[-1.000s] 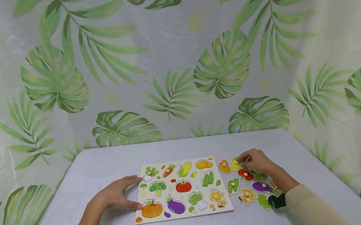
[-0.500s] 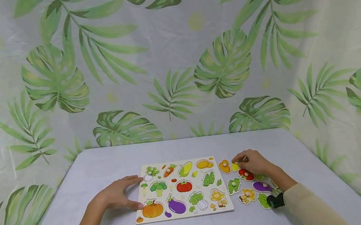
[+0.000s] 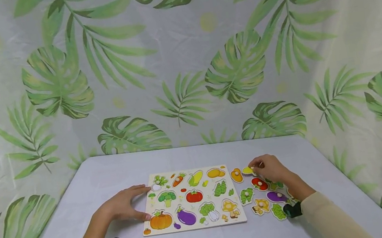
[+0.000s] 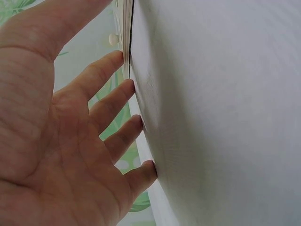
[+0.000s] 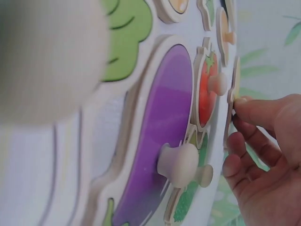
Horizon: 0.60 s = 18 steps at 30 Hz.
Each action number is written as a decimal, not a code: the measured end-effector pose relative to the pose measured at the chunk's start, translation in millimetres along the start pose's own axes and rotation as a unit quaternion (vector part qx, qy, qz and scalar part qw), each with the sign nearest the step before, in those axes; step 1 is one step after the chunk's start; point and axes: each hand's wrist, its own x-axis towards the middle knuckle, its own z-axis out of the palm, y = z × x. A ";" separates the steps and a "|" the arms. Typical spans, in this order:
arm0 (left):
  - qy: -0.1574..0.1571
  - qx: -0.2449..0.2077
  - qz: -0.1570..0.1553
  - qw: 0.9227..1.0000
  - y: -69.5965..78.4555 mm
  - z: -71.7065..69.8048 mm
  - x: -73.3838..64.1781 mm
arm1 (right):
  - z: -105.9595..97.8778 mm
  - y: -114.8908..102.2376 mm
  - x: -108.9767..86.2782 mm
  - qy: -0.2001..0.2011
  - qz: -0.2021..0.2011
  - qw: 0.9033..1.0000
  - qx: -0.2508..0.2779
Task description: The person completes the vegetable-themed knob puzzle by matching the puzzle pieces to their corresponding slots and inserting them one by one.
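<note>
A wooden vegetable puzzle board (image 3: pixel 182 208) lies flat on the table. My left hand (image 3: pixel 124 205) is spread along its left side, with the thumb on the edge near the pumpkin picture and the index fingertip at the upper left. In the left wrist view, the left hand's (image 4: pixel 80 127) fingers are fairly straight, the fingertips touching the tabletop beside the board edge. My right hand (image 3: pixel 270 169) pinches a yellow corn puzzle piece (image 3: pixel 247 170) by its knob, right of the board. The right wrist view shows the right hand's (image 5: pixel 268 146) thumb and index finger meeting on that piece.
Loose knobbed pieces cluster under and beside my right forearm: an orange potato-like piece (image 3: pixel 236 175), a tomato (image 3: pixel 259 184), an eggplant (image 3: pixel 276 196), a mushroom (image 3: pixel 261 206) and several green ones. A white turnip piece (image 3: pixel 156 186) with a knob sits in the board's upper left.
The corn piece has turned, from standing lengthwise to lying more sideways, under my right fingers, which have shifted slightly. My left hand and the board stay where they were.
</note>
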 end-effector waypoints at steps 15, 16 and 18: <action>-0.001 0.002 0.005 1.000 -0.3 0.0 -0.6 | -5.4 -7.2 -5.7 0.018 0.027 0.999 0.027; -0.001 0.003 0.004 1.000 -0.2 -0.1 -0.5 | -5.2 -7.1 -6.0 0.021 0.029 0.999 0.030; -0.001 0.002 0.002 1.000 0.3 -0.2 -0.4 | -5.1 -6.5 -6.6 0.028 0.032 0.999 0.031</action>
